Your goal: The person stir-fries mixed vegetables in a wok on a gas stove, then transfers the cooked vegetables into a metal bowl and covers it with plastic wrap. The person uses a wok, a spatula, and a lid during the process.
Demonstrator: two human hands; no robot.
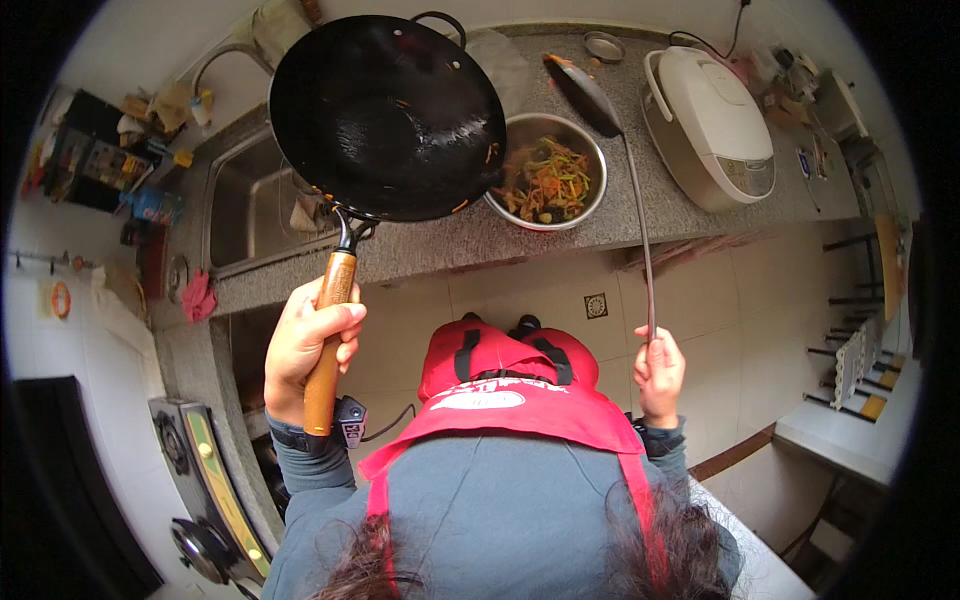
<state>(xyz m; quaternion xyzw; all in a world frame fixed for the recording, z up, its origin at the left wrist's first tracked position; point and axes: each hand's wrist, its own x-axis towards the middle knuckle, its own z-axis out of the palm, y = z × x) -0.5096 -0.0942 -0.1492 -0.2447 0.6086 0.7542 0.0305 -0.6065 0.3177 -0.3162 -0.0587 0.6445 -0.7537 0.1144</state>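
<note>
My left hand point(319, 337) grips the wooden handle of a black wok point(382, 120), held up over the sink edge and counter. Only a few food scraps cling to the wok's dark inner surface and rim. Just right of it, a round metal bowl point(598, 196) stands on the counter, holding cooked shredded vegetables point(547, 180); the wok's rim overlaps the bowl's left side in view. In my right hand point(660, 371) is the long thin handle of a metal ladle point(589, 97). Its head, with orange bits at the tip, is raised above the counter, up and right of the bowl.
A white rice cooker point(712, 127) stands right of the bowl. Behind lies a small round metal lid or dish point(604, 46). The sink point(244, 202) is at left, with a pink cloth point(199, 296) near its corner. A gas stove point(202, 465) sits lower left.
</note>
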